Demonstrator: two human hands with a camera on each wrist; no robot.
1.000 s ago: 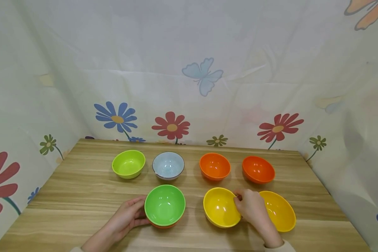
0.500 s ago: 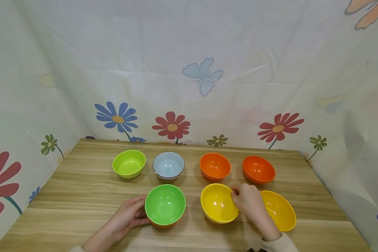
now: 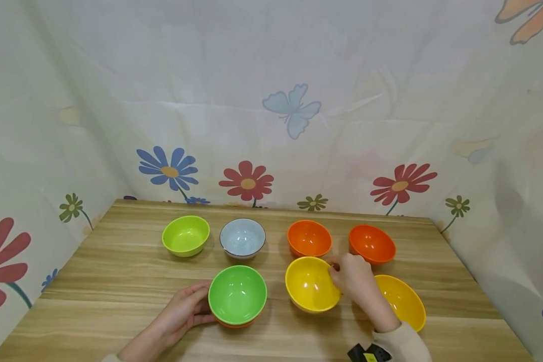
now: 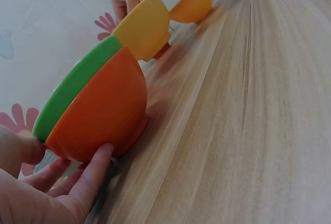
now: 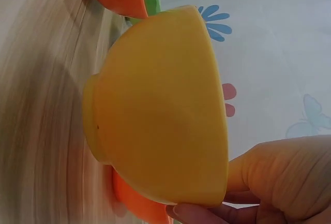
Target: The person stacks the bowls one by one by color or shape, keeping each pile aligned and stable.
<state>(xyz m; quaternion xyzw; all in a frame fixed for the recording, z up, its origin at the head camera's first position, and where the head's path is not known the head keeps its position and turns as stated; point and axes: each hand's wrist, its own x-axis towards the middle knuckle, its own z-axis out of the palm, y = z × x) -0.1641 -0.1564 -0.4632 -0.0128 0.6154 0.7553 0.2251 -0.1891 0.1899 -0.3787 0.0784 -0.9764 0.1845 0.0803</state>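
Yellow bowl (image 3: 312, 285) is pinched by fingers (image 5: 199, 214) of the right hand (image 3: 355, 278); orange bowl (image 4: 103, 105), green bowl (image 3: 237, 295) nested inside, is gripped by the left hand (image 3: 184, 309).

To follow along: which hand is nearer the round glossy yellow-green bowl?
Left: the left hand is in front of that bowl; the right hand, far to its right.
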